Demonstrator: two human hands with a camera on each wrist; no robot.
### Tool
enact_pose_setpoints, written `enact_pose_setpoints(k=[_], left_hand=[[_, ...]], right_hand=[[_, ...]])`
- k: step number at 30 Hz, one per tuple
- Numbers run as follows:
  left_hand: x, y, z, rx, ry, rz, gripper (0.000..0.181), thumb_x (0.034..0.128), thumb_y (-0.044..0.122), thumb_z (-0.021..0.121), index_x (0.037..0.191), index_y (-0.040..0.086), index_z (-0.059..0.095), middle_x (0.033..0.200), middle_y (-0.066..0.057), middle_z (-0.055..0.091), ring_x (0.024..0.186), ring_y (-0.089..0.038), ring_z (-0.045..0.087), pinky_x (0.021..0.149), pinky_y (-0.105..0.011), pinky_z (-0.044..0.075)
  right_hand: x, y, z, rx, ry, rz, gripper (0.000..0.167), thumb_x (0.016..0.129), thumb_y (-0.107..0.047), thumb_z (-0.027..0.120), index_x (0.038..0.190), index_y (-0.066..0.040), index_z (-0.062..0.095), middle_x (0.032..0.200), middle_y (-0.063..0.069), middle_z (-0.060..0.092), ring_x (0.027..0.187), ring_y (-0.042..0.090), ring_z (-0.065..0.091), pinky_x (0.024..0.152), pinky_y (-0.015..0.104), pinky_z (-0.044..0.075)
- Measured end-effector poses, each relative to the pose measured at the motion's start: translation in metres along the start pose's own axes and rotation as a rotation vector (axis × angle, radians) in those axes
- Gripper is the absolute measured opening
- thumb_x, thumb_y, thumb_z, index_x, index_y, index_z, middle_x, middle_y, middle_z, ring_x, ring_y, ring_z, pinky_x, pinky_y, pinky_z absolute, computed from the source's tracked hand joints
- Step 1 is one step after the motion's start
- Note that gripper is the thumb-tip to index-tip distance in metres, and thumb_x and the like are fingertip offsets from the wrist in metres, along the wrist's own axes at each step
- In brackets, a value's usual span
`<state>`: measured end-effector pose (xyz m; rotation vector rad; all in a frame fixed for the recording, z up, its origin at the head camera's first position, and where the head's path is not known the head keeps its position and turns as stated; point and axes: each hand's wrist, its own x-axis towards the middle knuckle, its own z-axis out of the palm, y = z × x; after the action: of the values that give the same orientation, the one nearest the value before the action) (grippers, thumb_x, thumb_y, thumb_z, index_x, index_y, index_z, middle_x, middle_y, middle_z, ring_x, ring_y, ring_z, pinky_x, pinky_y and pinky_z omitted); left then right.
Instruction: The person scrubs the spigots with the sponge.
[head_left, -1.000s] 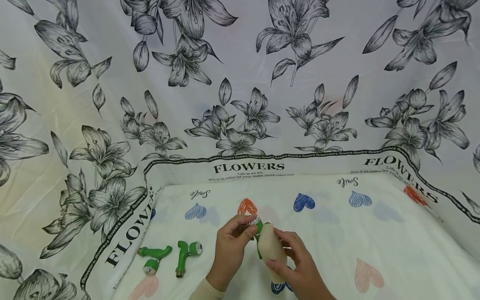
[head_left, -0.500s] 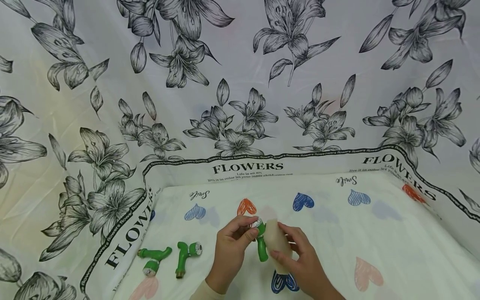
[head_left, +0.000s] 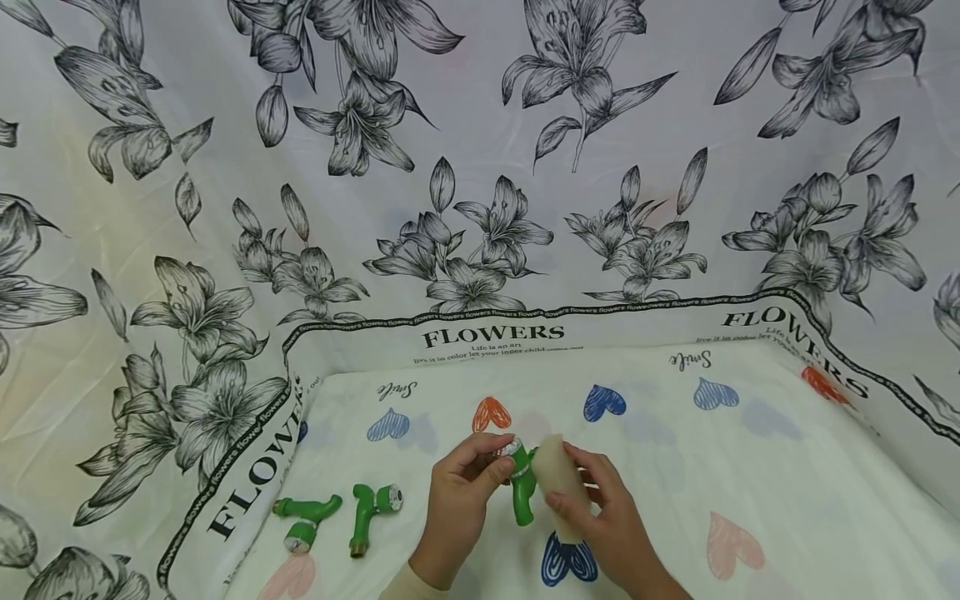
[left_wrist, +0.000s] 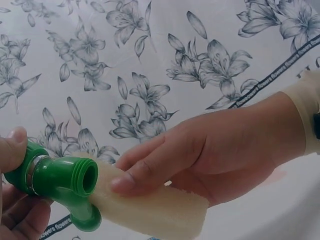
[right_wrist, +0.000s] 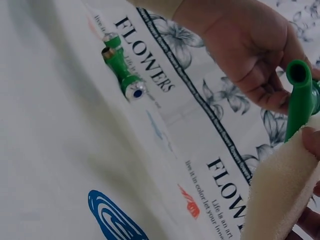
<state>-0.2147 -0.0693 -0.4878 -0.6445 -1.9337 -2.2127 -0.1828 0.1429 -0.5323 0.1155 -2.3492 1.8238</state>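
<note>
My left hand (head_left: pixel 461 496) pinches the silver-topped knob of a green plastic faucet (head_left: pixel 522 496), its spout pointing down. In the left wrist view, the threaded inlet of this faucet (left_wrist: pixel 65 177) faces the camera. A pale beige sponge (head_left: pixel 560 479) is gripped between the thumb and fingers of my right hand (head_left: pixel 615 521). It stands just right of the faucet, close against its side; whether they touch is unclear. The right wrist view shows the open spout end of the faucet (right_wrist: pixel 299 75) above the sponge (right_wrist: pixel 280 185).
Two similar green faucets, one lying sideways (head_left: pixel 309 510) and one lengthwise (head_left: pixel 363 521), rest at the left of the white heart-printed cloth (head_left: pixel 660 483). A flower-printed curtain (head_left: pixel 480 125) rises behind and at the sides.
The sponge, in my right hand, has shifted right and slightly up from over the faucet, uncovering more of its body and spout. My left hand keeps its hold, nearly in place.
</note>
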Motion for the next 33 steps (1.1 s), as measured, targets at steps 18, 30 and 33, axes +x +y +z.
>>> enact_pose_setpoints(k=[18, 30, 33], left_hand=[[0.001, -0.001, -0.005, 0.004, 0.095, -0.075, 0.032, 0.1009, 0.005, 0.077, 0.128, -0.010, 0.071, 0.112, -0.021, 0.071, 0.091, -0.022, 0.070, 0.081, -0.033, 0.065], [0.000, 0.001, -0.003, 0.012, 0.112, -0.094, 0.029, 0.0999, 0.005, 0.079, 0.126, -0.006, 0.074, 0.106, -0.021, 0.071, 0.084, -0.019, 0.066, 0.071, -0.029, 0.063], [-0.001, 0.001, -0.003, 0.007, 0.104, -0.103, 0.028, 0.0999, 0.005, 0.079, 0.125, -0.005, 0.074, 0.107, -0.019, 0.071, 0.084, -0.019, 0.066, 0.071, -0.030, 0.063]], right_hand=[[-0.020, -0.019, 0.009, 0.108, -0.132, -0.237, 0.062, 0.100, -0.015, 0.083, 0.156, -0.022, 0.057, 0.139, -0.001, 0.060, 0.118, 0.023, 0.062, 0.098, 0.034, 0.060], [-0.021, -0.019, 0.011, 0.073, -0.092, -0.196, 0.065, 0.096, -0.021, 0.088, 0.154, -0.025, 0.060, 0.138, -0.007, 0.061, 0.117, 0.020, 0.061, 0.097, 0.034, 0.060], [-0.018, -0.018, 0.012, 0.041, -0.060, -0.135, 0.066, 0.094, -0.025, 0.090, 0.153, -0.025, 0.061, 0.136, -0.009, 0.061, 0.116, 0.021, 0.061, 0.097, 0.035, 0.060]])
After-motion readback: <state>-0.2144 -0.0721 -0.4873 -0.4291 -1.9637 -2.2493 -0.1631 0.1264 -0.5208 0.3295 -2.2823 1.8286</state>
